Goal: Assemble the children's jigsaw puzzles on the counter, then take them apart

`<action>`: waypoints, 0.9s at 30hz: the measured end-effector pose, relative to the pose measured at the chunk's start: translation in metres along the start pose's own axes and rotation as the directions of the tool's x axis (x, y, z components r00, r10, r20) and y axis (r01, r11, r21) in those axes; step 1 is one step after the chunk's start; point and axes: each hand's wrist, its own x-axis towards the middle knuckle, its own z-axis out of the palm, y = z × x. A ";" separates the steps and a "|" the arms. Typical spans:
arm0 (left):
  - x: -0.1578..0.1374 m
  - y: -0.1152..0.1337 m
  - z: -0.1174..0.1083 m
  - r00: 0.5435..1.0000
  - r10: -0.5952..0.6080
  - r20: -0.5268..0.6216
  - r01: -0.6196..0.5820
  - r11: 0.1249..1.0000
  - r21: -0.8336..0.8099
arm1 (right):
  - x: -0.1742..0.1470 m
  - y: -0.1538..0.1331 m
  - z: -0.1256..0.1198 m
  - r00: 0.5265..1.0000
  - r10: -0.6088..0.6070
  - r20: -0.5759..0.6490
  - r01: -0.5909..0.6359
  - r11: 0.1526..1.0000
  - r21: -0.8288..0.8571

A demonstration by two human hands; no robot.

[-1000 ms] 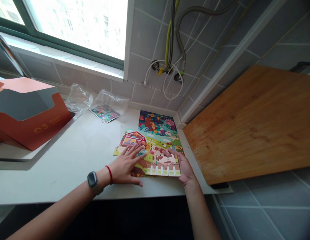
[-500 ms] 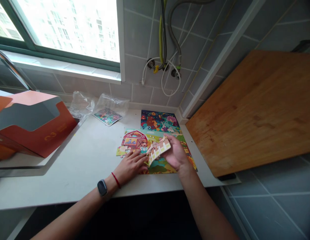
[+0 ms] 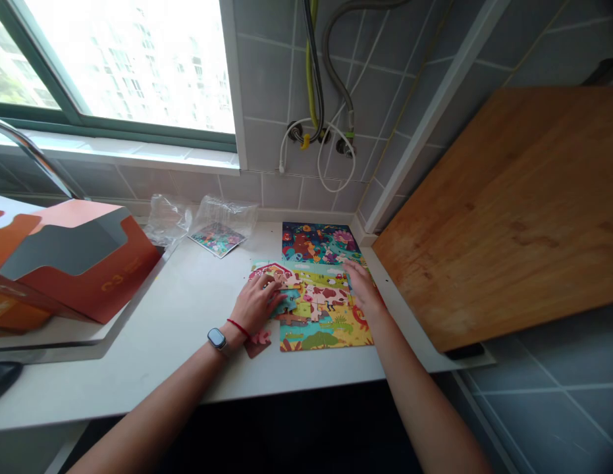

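Observation:
A colourful jigsaw puzzle [image 3: 326, 332] with animals and a red barn lies on the white counter. On its left part, my left hand [image 3: 257, 303] rests with bent, separated fingers touching pieces near the barn. Just right of those fingers are teal puzzle pieces [image 3: 289, 303]. A brown-and-pink puzzle piece [image 3: 259, 340] lies partly under my left wrist. My right hand [image 3: 364, 288] is at the puzzle's right side, fingers stretched out, nothing visible in it. Between the hands sits a joined section with a spotted cow [image 3: 330, 296]. Behind is a dark blue picture sheet [image 3: 320, 242].
An orange cardboard box [image 3: 128, 270] stands at the left. Clear plastic bags [image 3: 227, 209] and a small picture card [image 3: 217, 239] lie near the wall. A large wooden board [image 3: 523, 217] leans at the right. Hoses [image 3: 313, 72] hang on the tiled wall.
The curved section with a white fence has left my right hand, which has moved up and right and straightened its fingers. My left hand has shifted up over the barn. The view has shifted slightly.

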 end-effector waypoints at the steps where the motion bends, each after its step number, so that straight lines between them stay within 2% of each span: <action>1: 0.000 -0.002 0.001 1.000 -0.005 -0.004 0.005 1.000 0.009 | 0.005 -0.002 -0.002 0.999 0.038 -0.023 -0.038 0.999 0.019; 7: -0.003 -0.006 0.006 0.982 -0.032 0.185 0.025 0.999 0.041 | 0.025 -0.011 -0.004 0.977 0.210 -0.027 -0.205 0.971 0.125; 10: -0.003 -0.004 0.005 0.983 -0.027 0.181 0.020 0.999 0.043 | 0.028 -0.014 -0.010 0.966 0.258 -0.024 -0.251 0.954 0.164; 13: -0.002 -0.004 0.002 0.990 -0.033 0.139 0.030 0.999 0.024 | 0.023 -0.013 -0.014 0.958 0.285 0.038 -0.287 0.942 0.172; 17: -0.001 -0.007 -0.001 0.992 -0.028 0.122 0.032 0.999 -0.026 | 0.008 -0.004 -0.012 0.966 0.236 0.102 -0.249 0.958 0.140; 22: -0.002 -0.017 0.001 0.996 -0.037 0.084 0.047 0.992 -0.115 | 0.003 0.003 -0.009 0.992 0.122 0.041 -0.126 0.984 0.125; 25: 0.003 -0.027 0.002 0.990 -0.135 0.040 0.141 0.966 -0.217 | 0.010 0.002 -0.010 0.996 0.092 0.000 -0.091 0.990 0.104; 27: 0.013 -0.034 -0.001 0.968 -0.243 0.062 0.250 0.915 -0.317 | 0.016 -0.001 -0.010 0.994 0.108 0.000 -0.108 0.991 0.076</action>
